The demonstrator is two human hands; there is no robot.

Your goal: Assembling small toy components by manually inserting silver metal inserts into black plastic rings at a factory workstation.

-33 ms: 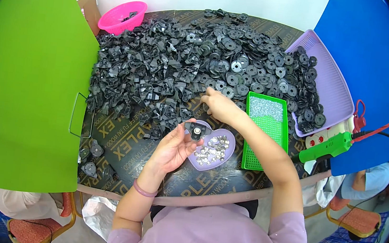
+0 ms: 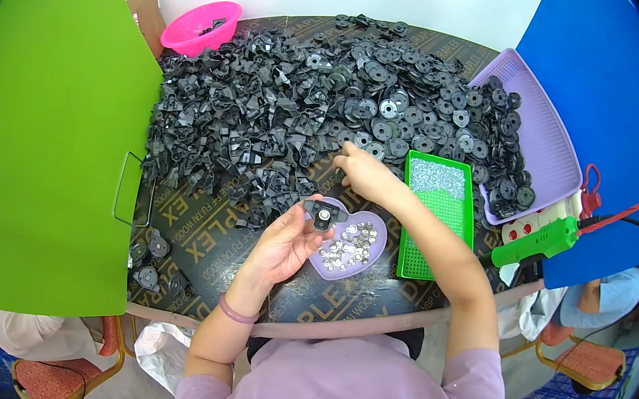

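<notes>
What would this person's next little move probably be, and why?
Probably the right hand picks a round black disc from the pile it touches and brings it back, since the left hand holds a black bracket ready above the heart-shaped dish.

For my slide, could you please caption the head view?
Left hand holds a black part over a heart-shaped dish; right hand reaches the parts pile.

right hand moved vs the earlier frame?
No. The right hand sits at the same spot by the green tray's top-left corner, on the black parts pile.
</notes>
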